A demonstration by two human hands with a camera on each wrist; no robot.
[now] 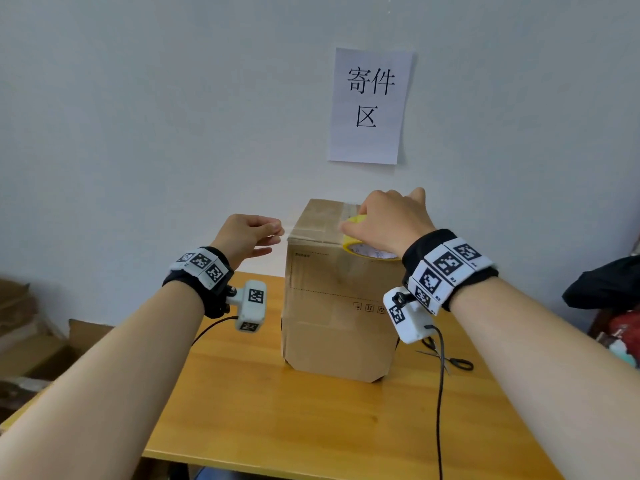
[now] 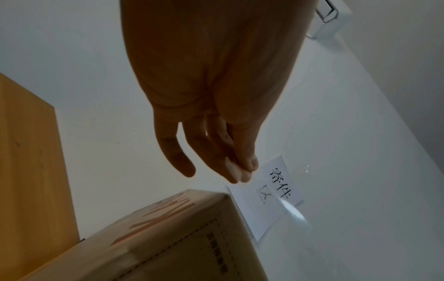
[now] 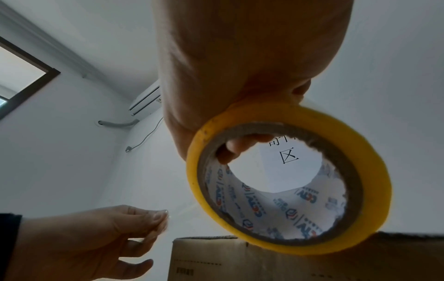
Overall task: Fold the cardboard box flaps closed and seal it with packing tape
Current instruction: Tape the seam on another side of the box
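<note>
The cardboard box (image 1: 341, 306) stands upright on the wooden table (image 1: 263, 410), flaps down, with clear tape across its top. The right hand (image 1: 388, 220) grips a yellow tape roll (image 1: 367, 249) at the box's near top edge, hiding most of it. The left hand (image 1: 247, 237), just left of the box, pinches thumb and fingertips together; whether a clear tape end lies between them is hard to tell. Scissors (image 1: 450, 358) lie partly hidden behind the right wrist.

1. Box (image 1: 341, 299) stands upright on table (image 1: 263, 410), flaps closed.
2. Right hand (image 1: 388, 220) grips tape roll (image 1: 363, 249) at the box's top edge.
3. Left hand (image 1: 247, 237) pinches beside the box's top left corner.
4. Scissors (image 1: 450, 358) lie right of the box.
</note>
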